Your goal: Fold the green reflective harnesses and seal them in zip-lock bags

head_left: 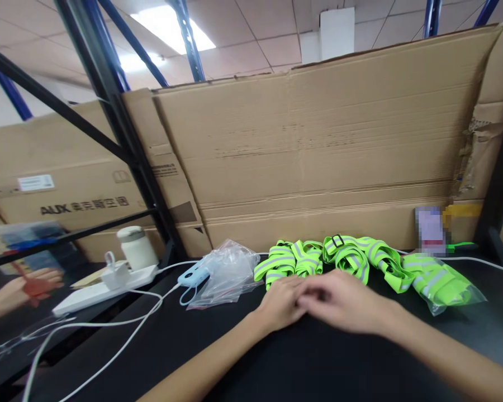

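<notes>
My left hand [280, 302] is low over the black table, its fingers bent inward and partly covered by my right hand. My right hand [347, 301] meets it from the right, fingers curled and touching the left hand; anything between them is hidden. Just behind both hands lie neon green reflective straps [295, 259] with grey stripes, folded in loose bundles. Another strap [356, 257] with a black buckle [337, 241] trails to the right. At its end is a clear bag [444, 285] with a green strap packed inside.
Clear plastic bags [230, 271] lie to the left, beside a light blue device [195, 273] with a loop. A power strip [104, 290], white cables and a pale bottle [137, 248] stand further left. Another person's hand [42, 285] holds something red. Cardboard [318, 139] walls the back.
</notes>
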`<state>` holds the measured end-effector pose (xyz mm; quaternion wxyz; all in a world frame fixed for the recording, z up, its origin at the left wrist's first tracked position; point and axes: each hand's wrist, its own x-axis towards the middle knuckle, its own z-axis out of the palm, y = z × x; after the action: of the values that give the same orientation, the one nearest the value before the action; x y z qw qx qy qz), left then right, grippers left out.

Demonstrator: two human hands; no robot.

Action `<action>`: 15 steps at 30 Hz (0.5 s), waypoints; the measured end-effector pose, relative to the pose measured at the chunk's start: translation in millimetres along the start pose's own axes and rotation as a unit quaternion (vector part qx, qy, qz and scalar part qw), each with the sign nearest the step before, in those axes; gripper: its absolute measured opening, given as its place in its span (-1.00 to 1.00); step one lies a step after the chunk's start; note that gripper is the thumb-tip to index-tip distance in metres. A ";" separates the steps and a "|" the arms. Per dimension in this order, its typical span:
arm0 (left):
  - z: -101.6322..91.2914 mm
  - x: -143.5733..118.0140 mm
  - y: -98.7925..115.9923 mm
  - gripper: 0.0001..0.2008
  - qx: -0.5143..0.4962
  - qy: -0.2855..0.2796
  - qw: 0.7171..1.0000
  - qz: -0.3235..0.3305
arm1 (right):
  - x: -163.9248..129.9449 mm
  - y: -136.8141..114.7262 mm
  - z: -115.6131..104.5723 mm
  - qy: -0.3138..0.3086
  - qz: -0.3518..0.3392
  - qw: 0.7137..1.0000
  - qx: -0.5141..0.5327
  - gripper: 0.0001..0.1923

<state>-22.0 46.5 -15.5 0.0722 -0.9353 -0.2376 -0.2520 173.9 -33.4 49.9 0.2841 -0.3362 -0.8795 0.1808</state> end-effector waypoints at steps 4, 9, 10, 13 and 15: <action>-1.7 -9.7 -17.4 -0.75 0.028 -0.008 1.000 -0.011 | -33.2 79.2 -14.8 0.203 0.047 0.954 -0.213 -0.79; 2.6 0.4 -23.6 -0.76 0.013 -0.024 0.999 -0.026 | -69.3 126.3 -24.2 0.219 0.017 0.884 -0.413 -0.71; 3.1 1.6 -23.9 -0.77 0.009 -0.027 0.999 -0.034 | -71.8 127.9 -28.5 0.223 0.029 0.873 -0.432 -0.70; 2.4 1.3 -22.9 -0.81 -0.003 -0.039 0.998 -0.059 | -74.1 130.0 -43.9 0.260 0.098 0.841 -0.463 -0.69; 0.8 -0.8 -21.2 -0.83 -0.013 -0.045 0.996 -0.072 | -76.1 134.2 -51.5 0.265 0.140 0.828 -0.473 -0.69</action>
<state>-32.5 65.0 -16.2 0.0311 -0.9272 -0.3037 -0.2169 318.1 15.4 -7.4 0.2843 -0.5841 -0.6915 -0.3159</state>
